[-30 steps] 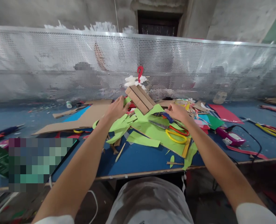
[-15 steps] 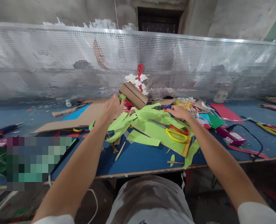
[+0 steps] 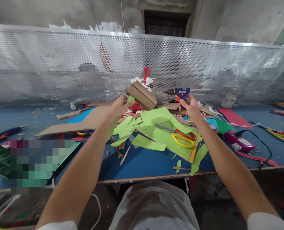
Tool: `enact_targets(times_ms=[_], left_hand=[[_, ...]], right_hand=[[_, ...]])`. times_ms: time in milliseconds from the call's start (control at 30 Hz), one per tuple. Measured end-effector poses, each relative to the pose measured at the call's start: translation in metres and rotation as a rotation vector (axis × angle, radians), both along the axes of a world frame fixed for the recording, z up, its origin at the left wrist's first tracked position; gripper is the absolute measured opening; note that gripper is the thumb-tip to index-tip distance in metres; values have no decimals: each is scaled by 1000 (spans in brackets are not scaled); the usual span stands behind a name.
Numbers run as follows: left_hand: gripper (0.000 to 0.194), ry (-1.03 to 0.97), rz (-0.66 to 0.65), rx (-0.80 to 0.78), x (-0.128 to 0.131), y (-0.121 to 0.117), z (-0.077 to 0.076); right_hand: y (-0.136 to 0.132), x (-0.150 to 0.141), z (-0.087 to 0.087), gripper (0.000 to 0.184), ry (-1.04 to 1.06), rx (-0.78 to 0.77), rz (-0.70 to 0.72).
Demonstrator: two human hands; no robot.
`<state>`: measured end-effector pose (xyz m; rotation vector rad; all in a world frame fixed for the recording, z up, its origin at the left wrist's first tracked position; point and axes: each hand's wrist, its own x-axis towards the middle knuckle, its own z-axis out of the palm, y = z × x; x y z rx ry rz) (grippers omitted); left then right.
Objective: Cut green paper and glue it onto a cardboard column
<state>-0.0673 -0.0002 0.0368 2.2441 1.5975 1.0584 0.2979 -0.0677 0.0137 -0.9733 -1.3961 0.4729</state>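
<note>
My right hand (image 3: 191, 108) grips a blue hot glue gun (image 3: 182, 92) by its handle, a clear glue stick jutting from its back. The nozzle points left, toward a brown cardboard block (image 3: 142, 94) propped at a tilt. My left hand (image 3: 118, 108) is closed on a small green paper piece (image 3: 130, 98), which overlaps the block's left end; whether they are joined I cannot tell. Behind the block show white fluffy shapes (image 3: 148, 81) and a red curved piece (image 3: 146, 72). Below lie light green paper sheets (image 3: 153, 116) and scissors (image 3: 182, 140) with red and yellow handles.
Flat cardboard (image 3: 89, 119) lies on the blue table at left, near a blurred-out screen (image 3: 43, 163). A purple power strip (image 3: 241, 142), red paper (image 3: 235, 117) and pliers (image 3: 280, 134) are at right. A perforated metal panel (image 3: 192, 60) rises behind.
My right hand has lifted the glue gun off the paper pile and up to the block's right. My left hand still holds the green paper piece at the block.
</note>
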Motion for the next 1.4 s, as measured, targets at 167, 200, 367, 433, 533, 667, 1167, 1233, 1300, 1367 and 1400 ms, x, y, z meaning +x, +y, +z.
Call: enact_targets(times_ms=[167,200,367,433,533,667,1167,1233,1300,1367,1400], left_hand=[[41,111,9,2,7,-5,4],[41,143,30,29,10,-7,4],[45,279,79,146,27,-20,3],[44,323,70,161,35,-29,4],[44,374,67,171,47,-41,5],[44,385,64,184,56,-50,3],[40,349,39,194,62,-53,-1],[40,349,34,192,62,-53,-1],[41,346,28,188,62,-53,-1],[41,340,24,185,62,-53,-1],[41,339,25,182,62,-53,-1]], right_hand=[[-13,-14,6,44,-101,149,62],[-16,-17,7,46,-128,156,64],[-26,-35,3,58,-356,186,-69],[-29,-42,1,59,-437,231,-166],[-32,-51,-2,54,-538,330,-296],[-35,-58,0,46,-683,444,-389],[-38,-57,2,42,-906,447,-565],[-38,-58,2,43,-892,415,-569],[-39,-60,2,44,-880,381,-563],[-39,-62,2,45,-876,357,-545],[-38,-63,2,46,-879,353,-532]])
